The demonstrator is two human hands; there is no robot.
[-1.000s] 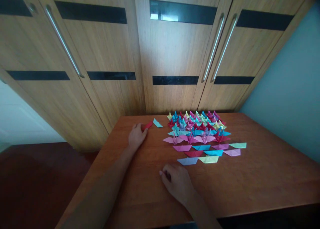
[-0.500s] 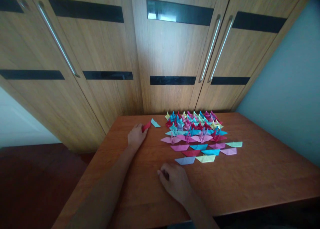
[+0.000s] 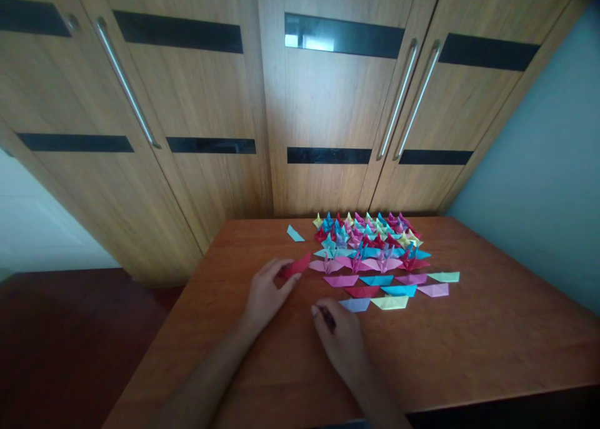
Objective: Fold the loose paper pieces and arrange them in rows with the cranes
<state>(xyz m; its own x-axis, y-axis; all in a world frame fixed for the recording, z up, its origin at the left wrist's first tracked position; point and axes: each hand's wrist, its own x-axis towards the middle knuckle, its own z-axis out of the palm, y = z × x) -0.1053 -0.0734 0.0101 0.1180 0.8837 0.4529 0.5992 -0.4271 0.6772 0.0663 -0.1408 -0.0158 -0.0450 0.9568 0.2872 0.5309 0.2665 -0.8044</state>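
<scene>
A red folded paper piece [image 3: 299, 266] is pinched between the thumb and fingers of my left hand [image 3: 266, 294], left of the rows of paper. My right hand [image 3: 341, 334] is curled near the front of these rows, with no object visible in its fingers. Just beyond its fingertips lie a lavender folded piece [image 3: 356, 304] and a pale yellow one [image 3: 390, 302]. Several more flat folded pieces, including a dark red one [image 3: 362, 291], form short rows behind them. Farther back stand many-coloured paper cranes [image 3: 383, 262] in close rows.
A single pale blue folded piece [image 3: 295, 233] lies at the far left of the wooden table [image 3: 497, 329]. Wooden cupboard doors [image 3: 323, 104] with long metal handles rise behind the table. A blue-grey wall [image 3: 539, 160] stands at the right.
My left hand has brought the red folded piece nearer and to the right, away from the pale blue one. My right hand stays curled, slightly farther right in view.
</scene>
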